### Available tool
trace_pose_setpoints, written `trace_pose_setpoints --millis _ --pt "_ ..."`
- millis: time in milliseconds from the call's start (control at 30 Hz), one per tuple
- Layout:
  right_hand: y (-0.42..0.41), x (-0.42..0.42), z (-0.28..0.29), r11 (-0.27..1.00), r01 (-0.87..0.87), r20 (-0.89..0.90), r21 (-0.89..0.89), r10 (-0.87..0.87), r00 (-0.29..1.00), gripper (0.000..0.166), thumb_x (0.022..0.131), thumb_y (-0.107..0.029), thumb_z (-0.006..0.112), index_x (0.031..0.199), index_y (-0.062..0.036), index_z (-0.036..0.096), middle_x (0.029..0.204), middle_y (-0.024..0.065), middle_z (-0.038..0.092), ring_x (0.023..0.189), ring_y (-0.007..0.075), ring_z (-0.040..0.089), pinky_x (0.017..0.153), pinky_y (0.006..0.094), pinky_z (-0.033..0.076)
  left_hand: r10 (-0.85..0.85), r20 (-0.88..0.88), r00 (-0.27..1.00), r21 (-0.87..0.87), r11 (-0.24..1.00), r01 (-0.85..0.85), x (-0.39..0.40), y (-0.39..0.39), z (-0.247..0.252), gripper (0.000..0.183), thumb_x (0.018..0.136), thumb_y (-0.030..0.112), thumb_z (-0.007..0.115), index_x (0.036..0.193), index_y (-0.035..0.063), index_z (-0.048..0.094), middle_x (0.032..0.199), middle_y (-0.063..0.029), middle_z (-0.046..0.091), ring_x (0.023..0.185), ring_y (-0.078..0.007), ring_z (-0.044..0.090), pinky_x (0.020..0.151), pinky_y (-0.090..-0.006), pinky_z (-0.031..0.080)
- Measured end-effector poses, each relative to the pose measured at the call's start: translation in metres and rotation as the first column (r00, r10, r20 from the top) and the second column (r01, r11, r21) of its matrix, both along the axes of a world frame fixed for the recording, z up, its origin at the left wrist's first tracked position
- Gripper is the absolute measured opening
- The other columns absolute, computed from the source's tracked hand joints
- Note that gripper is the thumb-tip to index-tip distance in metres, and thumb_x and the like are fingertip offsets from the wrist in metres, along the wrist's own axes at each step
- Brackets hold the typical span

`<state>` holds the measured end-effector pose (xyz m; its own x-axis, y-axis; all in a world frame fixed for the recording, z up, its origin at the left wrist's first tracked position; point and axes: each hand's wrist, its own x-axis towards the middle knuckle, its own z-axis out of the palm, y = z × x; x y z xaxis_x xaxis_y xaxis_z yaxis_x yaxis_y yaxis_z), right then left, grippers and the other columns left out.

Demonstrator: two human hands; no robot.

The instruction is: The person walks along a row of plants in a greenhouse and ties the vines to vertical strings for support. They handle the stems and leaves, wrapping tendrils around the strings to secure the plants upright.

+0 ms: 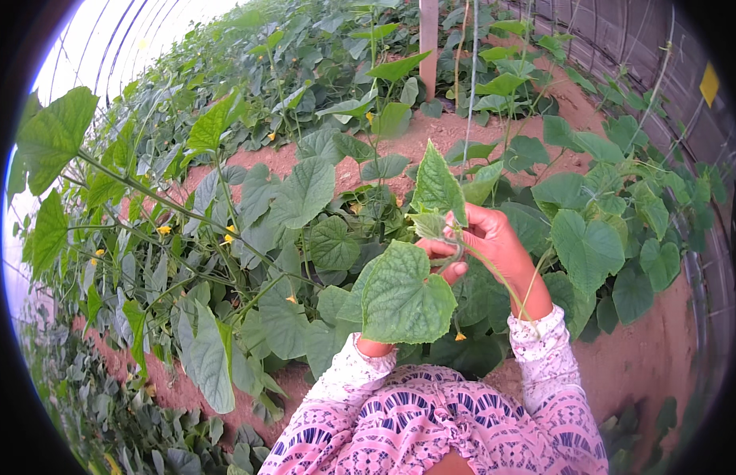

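Observation:
Both hands meet at the growing tip of a cucumber vine [460, 244], in front of my body. My right hand [503, 240] pinches the stem near the top, its thumb and fingers around it. From the left, my left hand [434, 248] holds the same stem a little lower, with thumb and fingertips showing. A broad cucumber leaf [406, 297] covers most of that hand and wrist. Another leaf [437, 184] stands upright above the fingers, beside a small young leaf [430, 225]. A thin green stalk [498, 276] runs down across my right wrist.
Dense cucumber plants with yellow flowers [228, 235] spread left and ahead. One long vine [184, 211] slants in from the left. A string [472, 83] hangs near a post [428, 47]. Bare soil [647, 356] lies right; a yellow card [709, 85] hangs by the wall.

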<state>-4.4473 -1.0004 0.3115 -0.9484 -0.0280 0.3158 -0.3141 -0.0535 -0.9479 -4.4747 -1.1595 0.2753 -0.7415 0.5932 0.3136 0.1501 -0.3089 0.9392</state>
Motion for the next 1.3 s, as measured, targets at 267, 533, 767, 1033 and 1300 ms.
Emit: trace_pose_setpoints --millis 267,533,767,1033,1300 --pt "0.009 0.029 0.026 0.966 0.134 0.292 0.219 -0.196 0.936 0.016 0.090 -0.017 0.058 0.097 -0.0026 0.056 0.092 -0.0008 0.059 0.077 0.0058 0.051 0.066 0.0232 0.042 -0.095 0.160 0.982 0.158 0.985 0.070 -0.006 0.008 0.027 0.023 0.084 0.006 0.064 0.105 0.0024 0.058 0.091 -0.0044 0.063 0.084 -0.0122 0.059 0.077 -0.0270 0.048" --pt "0.010 0.040 -0.021 0.538 0.554 -0.250 0.635 -0.536 0.807 0.013 0.081 -0.007 0.063 0.093 -0.0065 0.060 0.083 0.0060 0.062 0.071 0.0210 0.063 0.061 0.0340 0.047 0.084 -0.324 0.942 -0.173 0.974 -0.146 -0.034 0.035 -0.015 0.025 0.084 0.015 0.067 0.105 0.0043 0.059 0.090 -0.0009 0.064 0.081 -0.0104 0.061 0.065 -0.0227 0.049" --pt "0.010 0.022 0.052 0.214 0.890 -0.859 0.402 -0.247 0.448 0.034 0.070 0.001 0.068 0.102 -0.0120 0.063 0.077 0.0046 0.054 0.063 0.0220 0.057 0.053 0.0325 0.045 0.114 -0.173 0.978 -0.150 0.979 -0.140 -0.036 0.037 -0.013 0.023 0.085 0.018 0.067 0.101 0.0037 0.059 0.087 -0.0019 0.063 0.074 -0.0088 0.058 0.060 -0.0227 0.047" --pt "0.010 0.017 0.070 0.013 0.831 -0.822 0.556 -0.139 0.552 0.020 0.070 -0.001 0.066 0.088 -0.0093 0.062 0.075 0.0035 0.053 0.063 0.0192 0.055 0.056 0.0307 0.044 0.339 -0.657 0.674 -0.019 0.885 -0.464 -0.036 0.026 -0.029 0.019 0.086 0.017 0.063 0.101 0.0050 0.059 0.086 -0.0044 0.062 0.077 -0.0189 0.059 0.067 -0.0307 0.047" --pt "-0.050 0.048 0.071 0.772 0.474 -0.512 -0.424 -0.636 0.578 0.024 0.092 -0.012 0.049 0.110 0.0047 0.047 0.074 0.0006 0.042 0.051 0.0057 0.033 0.052 0.0220 0.031 0.393 -0.538 0.746 -0.006 0.883 -0.469 -0.029 -0.029 0.001 0.031 0.082 0.004 0.060 0.113 0.0054 0.057 0.100 -0.0084 0.061 0.086 -0.0212 0.061 0.077 -0.0317 0.049"
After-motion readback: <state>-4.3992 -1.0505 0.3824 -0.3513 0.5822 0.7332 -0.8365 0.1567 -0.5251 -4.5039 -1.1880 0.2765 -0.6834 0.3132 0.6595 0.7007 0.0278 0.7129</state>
